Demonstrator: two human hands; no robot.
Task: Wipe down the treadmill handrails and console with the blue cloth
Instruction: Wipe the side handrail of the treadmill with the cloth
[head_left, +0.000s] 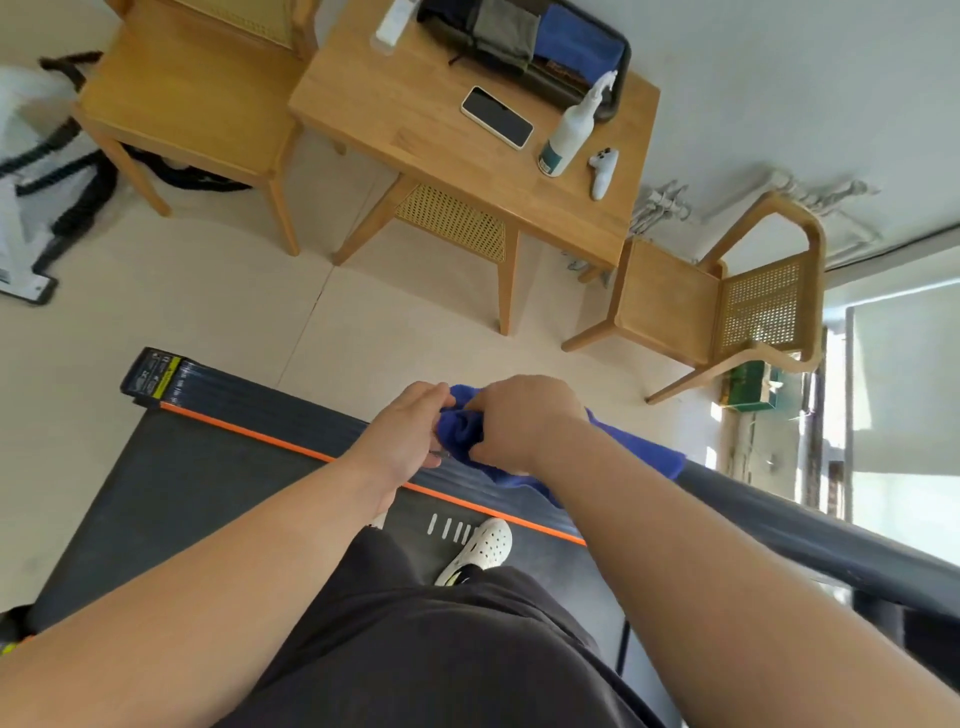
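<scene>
The blue cloth (631, 447) is bunched between both hands in the middle of the head view, with its free end trailing right onto the dark handrail (810, 525). My left hand (405, 431) pinches the cloth's left end. My right hand (519, 421) grips the bunch from the right. The handrail runs from the cloth down to the right edge. Below the hands lies the treadmill deck (218, 478) with its orange side stripe. The console is not in view.
A wooden table (415, 98) stands beyond the treadmill with a phone (497, 117), a white spray bottle (571, 130), a white controller (602, 169) and a black case. Wooden chairs (727, 312) flank it. My white shoe (480, 551) rests on the belt.
</scene>
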